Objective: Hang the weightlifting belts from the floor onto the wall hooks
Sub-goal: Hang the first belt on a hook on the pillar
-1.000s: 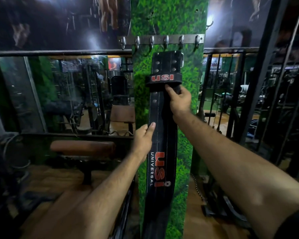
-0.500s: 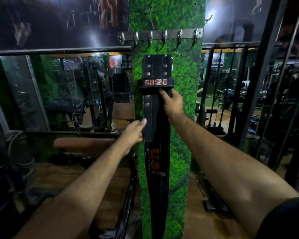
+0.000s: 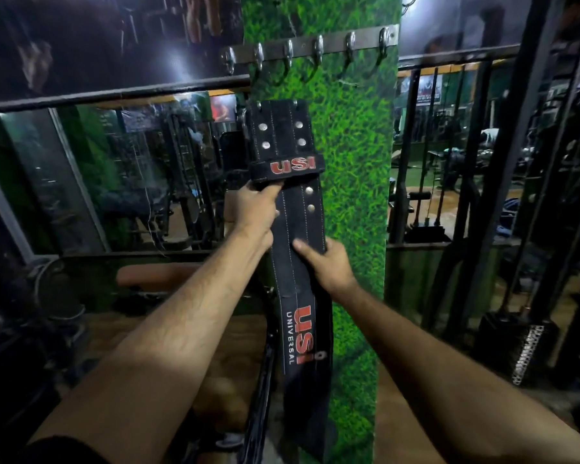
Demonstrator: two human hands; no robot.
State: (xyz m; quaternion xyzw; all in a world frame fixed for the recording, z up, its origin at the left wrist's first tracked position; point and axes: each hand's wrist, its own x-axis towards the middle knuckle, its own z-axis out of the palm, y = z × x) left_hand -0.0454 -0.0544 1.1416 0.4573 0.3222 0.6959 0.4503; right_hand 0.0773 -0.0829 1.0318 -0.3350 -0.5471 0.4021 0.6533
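Black USI weightlifting belt is up against the green turf-print pillar, long axis near vertical, buckle end on top w/ the hook rail well above it and nothing hung on it yet. Left hand is the higher one, closer to the hooks, fingers curled round the belt's left edge just under the USI keeper loop; right hand grips lower down, thumb across the face, fingers wrapped behind the right edge. Judging by that, next move is straight up, left hand leading the top end to a hook.
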